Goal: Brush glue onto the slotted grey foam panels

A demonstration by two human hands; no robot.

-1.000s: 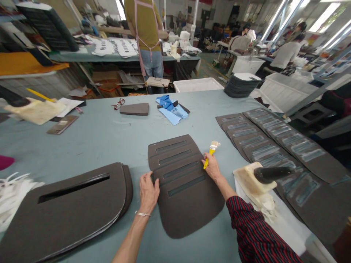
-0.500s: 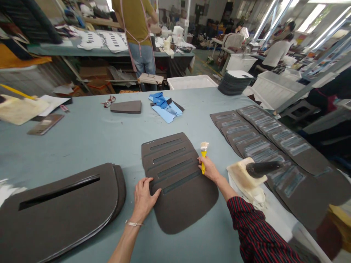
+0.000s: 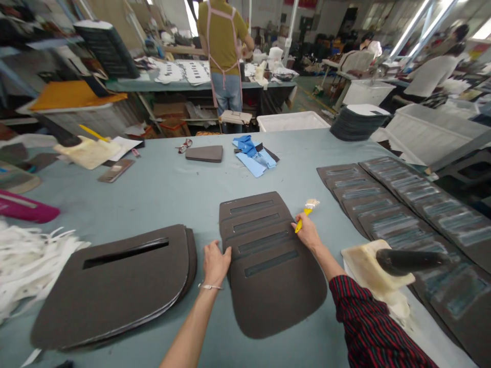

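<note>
A dark brown panel (image 3: 278, 301) with several slots lies flat on the table in front of me. My left hand (image 3: 216, 263) is beside its left edge, thumb at the rim, fingers loosely bent and apart, holding nothing. At the panel's upper right edge, my right hand (image 3: 307, 232) grips a yellow-handled paintbrush (image 3: 308, 210), its pale bristles pointing up and away. Right of that hand stands a whitish, glue-stained container (image 3: 362, 260) with a black cylinder (image 3: 410, 259) leaning out of it.
Brown panels with one long slot (image 3: 126, 291) are stacked at left, near white strips (image 3: 34, 266). Overlapping slotted panels (image 3: 383, 209) with whitish smears cover the right side. Blue cloth scraps (image 3: 255, 156), a brown piece (image 3: 204, 154) and glasses (image 3: 184, 146) lie farther back. A co-worker (image 3: 224, 56) stands beyond.
The view has swung left. My left hand's fingers have slid off the panel to its left edge. The brush in my right hand has tilted, its bristles now leaning right.
</note>
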